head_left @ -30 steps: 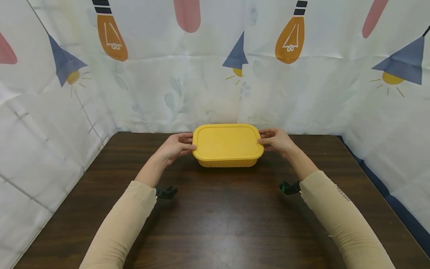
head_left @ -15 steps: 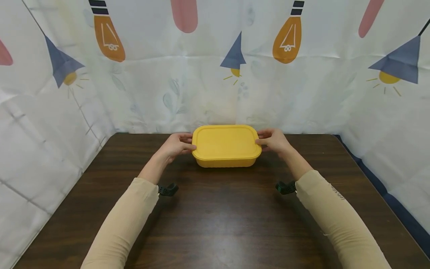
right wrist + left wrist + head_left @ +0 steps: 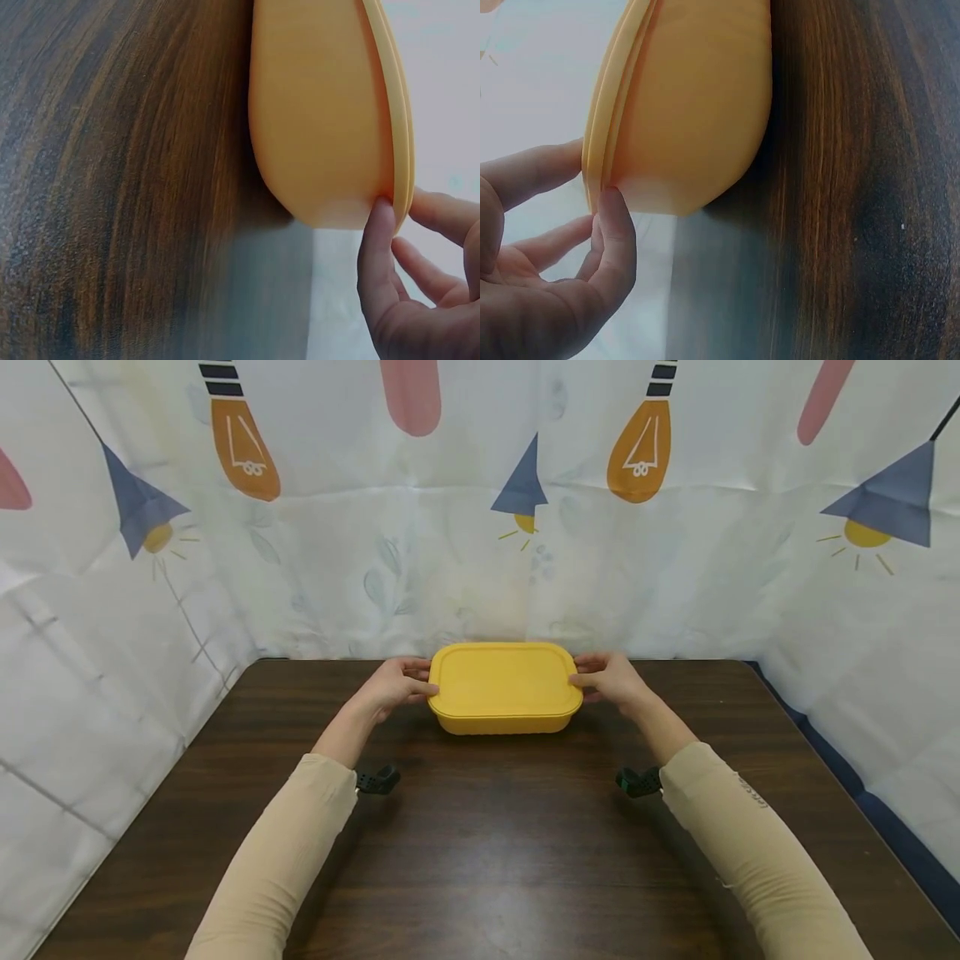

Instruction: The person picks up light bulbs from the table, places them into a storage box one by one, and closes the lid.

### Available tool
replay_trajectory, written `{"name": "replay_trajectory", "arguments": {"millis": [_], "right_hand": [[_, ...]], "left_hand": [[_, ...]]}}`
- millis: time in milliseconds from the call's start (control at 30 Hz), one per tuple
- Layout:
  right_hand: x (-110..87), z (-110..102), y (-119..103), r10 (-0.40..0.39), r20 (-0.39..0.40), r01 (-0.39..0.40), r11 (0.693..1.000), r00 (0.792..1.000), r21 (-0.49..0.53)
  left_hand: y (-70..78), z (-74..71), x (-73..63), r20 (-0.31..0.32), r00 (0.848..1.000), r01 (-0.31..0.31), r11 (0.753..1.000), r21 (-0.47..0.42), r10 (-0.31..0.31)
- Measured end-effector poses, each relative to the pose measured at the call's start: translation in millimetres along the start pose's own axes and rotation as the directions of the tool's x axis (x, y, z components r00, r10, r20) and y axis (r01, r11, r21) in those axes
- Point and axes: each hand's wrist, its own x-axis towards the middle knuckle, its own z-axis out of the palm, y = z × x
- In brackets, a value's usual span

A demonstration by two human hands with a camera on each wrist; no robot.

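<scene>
A yellow rectangular food container with rounded corners and a fitted yellow lid sits at the far side of the dark wooden table. My left hand pinches the rim at its left end, thumb on the lid's edge and fingertips under it. At the opposite end my right hand pinches the rim in the same way. In the left wrist view the container's side shows below the lid rim, with the left hand at that rim. The right wrist view shows the right hand on the other rim. The container's contents are hidden.
A white cloth printed with lamps and bulbs hangs right behind the table's back edge and along both sides. The dark wooden table stretches toward me. Black wrist straps show near both cuffs.
The view shifts slightly, and the container and both hands sit a touch lower and further left in it. Both hands keep the same hold on the rim.
</scene>
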Motion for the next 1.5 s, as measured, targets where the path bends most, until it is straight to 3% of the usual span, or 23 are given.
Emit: {"name": "replay_trajectory", "arguments": {"millis": [533,667,767,833,867,1000,1067,1167,1500], "right_hand": [[-3.8,-9.6,7.5,0.041,0.148,-0.049,0.997,0.988,0.051],[-4.5,-8.8,8.0,0.031,0.157,-0.033,0.999,0.987,0.015],[-5.3,-5.1,8.2,-0.016,0.135,0.027,0.997,0.991,-0.077],[-5.7,-1.5,8.8,-0.063,0.119,0.084,0.98,0.991,-0.18],[-5.7,0.4,9.4,-0.091,0.117,0.116,0.967,0.989,-0.229],[-3.6,6.9,13.0,-0.206,0.138,0.244,0.889,0.969,-0.386],[-2.8,9.4,14.1,-0.25,0.16,0.295,0.859,0.955,-0.419],[-3.2,11.7,14.3,-0.277,0.196,0.338,0.823,0.941,-0.457],[-3.6,13.4,14.6,-0.255,0.287,0.379,0.724,0.923,-0.576]], "left_hand": [[-6.2,-1.4,0.7,0.07,0.996,0.047,0.998,0.032,-0.049],[-6.2,-0.7,-1.2,0.086,0.994,0.054,0.996,0.068,-0.06],[-5.8,4.2,-3.1,0.075,0.997,0.001,0.986,0.166,-0.014],[-6.0,9.3,-5.1,0.066,0.997,-0.068,0.956,0.286,0.051],[-7.0,12.2,-5.3,0.065,0.993,-0.112,0.927,0.359,0.095],[-11.9,23.3,-5.9,0.109,0.964,-0.259,0.772,0.58,0.241],[-15.4,27.5,-4.8,0.148,0.95,-0.305,0.718,0.626,0.275],[-19.3,31.3,-4.3,0.188,0.94,-0.336,0.685,0.646,0.283],[-18.5,36.4,-7.5,0.235,0.936,-0.347,0.586,0.733,0.261]]}}
